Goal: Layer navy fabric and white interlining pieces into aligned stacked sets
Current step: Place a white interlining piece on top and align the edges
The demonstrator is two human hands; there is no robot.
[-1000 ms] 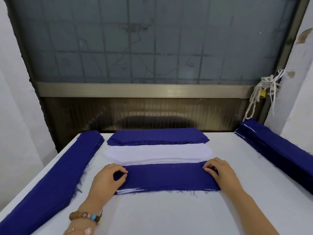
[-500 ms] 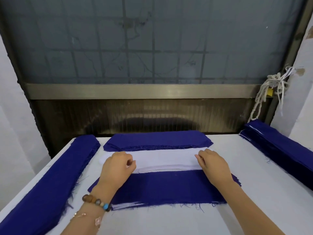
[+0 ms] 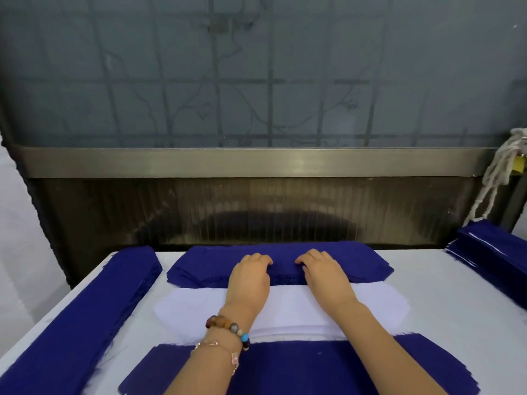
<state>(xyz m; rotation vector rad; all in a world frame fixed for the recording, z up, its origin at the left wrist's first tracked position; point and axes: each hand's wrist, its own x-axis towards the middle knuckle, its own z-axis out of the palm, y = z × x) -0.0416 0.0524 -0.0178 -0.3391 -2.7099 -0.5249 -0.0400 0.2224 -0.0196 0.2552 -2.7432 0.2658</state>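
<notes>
The left hand [image 3: 251, 276] and the right hand [image 3: 325, 273] both lie on the far navy stack [image 3: 356, 266], close together near its middle. Their fingers [image 3: 258, 259] are bent, with the tips on the top ply. The thumbs are hidden under the palms, so we cannot tell whether a ply is already pinched or only touched. Just this side of it lies the white interlining stack [image 3: 194, 306], under both wrists. Nearest to us, the near navy piece [image 3: 299, 366] tops the set being built.

We judge the navy cloth to be light, limp and easily pulled out of shape. Its frayed cut edges will likely cling to the ply below, so 1 ply may drag its neighbour along. We would peel it up at the near long edge, then spread the 2 hands towards the ends so the middle does not sag. The interlining looks thinner and a little crisper, and we expect it to slide readily.

The worktop [image 3: 442, 323] is white and smooth, so pieces should glide and square up easily. 2 more piles flank it: the long navy pile [image 3: 79, 323] on the left and the right navy pile [image 3: 496, 258]. Behind stands a frosted window [image 3: 256, 81] above a metal rail [image 3: 256, 162], and a knotted cord [image 3: 499, 178] hangs at the right.
</notes>
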